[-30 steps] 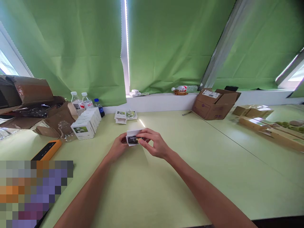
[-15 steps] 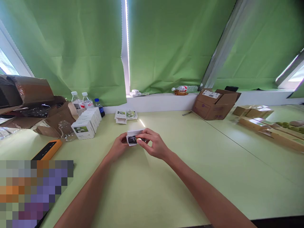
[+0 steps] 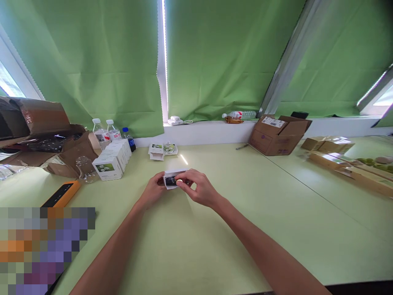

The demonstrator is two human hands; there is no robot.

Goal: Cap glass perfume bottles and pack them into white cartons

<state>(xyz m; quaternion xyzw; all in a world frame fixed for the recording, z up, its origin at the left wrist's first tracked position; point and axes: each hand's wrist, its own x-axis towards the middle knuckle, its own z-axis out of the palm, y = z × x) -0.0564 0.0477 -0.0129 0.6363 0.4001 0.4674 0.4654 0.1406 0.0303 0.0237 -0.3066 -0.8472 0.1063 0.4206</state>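
Observation:
Above the middle of the table, my left hand is closed around the left end of a small white box, whose flap stands up at the back. Inside the opening lies a dark, glossy object with a pale gold round end; its kind is hard to make out. The thumb and fingers of my right hand pinch that round end, and they cover the right part of the box.
Left stand a row of white boxes, plastic bottles, an open carton and an orange-black case. An opened white box sits behind my hands. A brown carton and wooden trays are right.
Both hands keep their hold and have barely moved. The fingers of my right hand sit slightly lower over the box.

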